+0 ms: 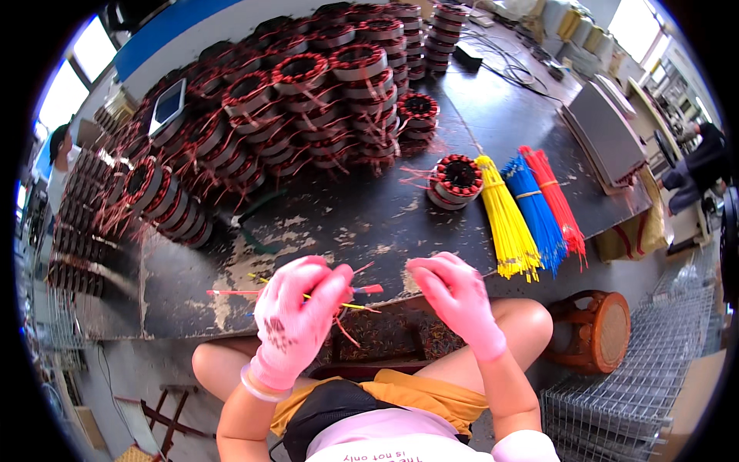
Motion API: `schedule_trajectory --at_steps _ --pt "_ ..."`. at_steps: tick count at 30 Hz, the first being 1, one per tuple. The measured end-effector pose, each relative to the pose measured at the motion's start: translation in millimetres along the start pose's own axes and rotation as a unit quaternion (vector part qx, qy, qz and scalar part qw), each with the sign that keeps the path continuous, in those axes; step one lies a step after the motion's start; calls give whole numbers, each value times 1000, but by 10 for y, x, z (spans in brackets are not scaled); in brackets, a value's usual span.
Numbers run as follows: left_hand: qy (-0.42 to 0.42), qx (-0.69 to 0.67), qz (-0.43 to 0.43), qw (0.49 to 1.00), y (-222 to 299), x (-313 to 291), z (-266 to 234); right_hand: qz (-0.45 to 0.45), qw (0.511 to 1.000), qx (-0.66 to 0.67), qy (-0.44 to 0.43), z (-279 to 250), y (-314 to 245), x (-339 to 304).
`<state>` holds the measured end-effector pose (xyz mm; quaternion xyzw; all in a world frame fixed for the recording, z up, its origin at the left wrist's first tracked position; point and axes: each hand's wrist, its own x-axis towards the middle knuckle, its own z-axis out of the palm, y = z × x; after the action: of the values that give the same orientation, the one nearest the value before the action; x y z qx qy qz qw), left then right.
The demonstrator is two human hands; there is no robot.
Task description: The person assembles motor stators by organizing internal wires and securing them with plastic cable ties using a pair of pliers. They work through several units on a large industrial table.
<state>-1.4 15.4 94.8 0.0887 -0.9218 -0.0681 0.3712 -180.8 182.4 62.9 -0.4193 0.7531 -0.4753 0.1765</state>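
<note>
My left hand (295,316), in a pink glove, is closed above the near edge of the table. Out of its grip stick red, yellow and a little blue wire; a red wire end (366,290) points right, and thin copper-coloured strands hang below. What else lies under the fingers is hidden. To the right, my right hand (459,296), also gloved in pink, has thumb and fingers pinched together, apart from the left. Whether a fine strand is between its fingertips is too small to tell. Beyond it stands a wound stator (456,182) with red windings and loose leads on its left.
Right of the stator lie bundles of yellow wires (508,223), blue wires (534,215) and red wires (556,200). Tall stacks of stators (308,115) fill the back left, a white-framed device (168,106) on them. A wooden stool (591,331) and wire mesh racks (623,393) stand right.
</note>
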Motion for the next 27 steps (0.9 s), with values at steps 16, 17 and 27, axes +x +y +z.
schedule_trajectory --at_steps 16,17,27 --pt "-42 -163 -255 952 -333 -657 692 -40 996 23 -71 990 337 341" --pt "-61 -167 -240 954 -356 -659 676 -32 997 3 -69 925 285 301" --pt "-140 -189 -170 957 -440 -598 578 -226 966 -126 16 758 238 216"
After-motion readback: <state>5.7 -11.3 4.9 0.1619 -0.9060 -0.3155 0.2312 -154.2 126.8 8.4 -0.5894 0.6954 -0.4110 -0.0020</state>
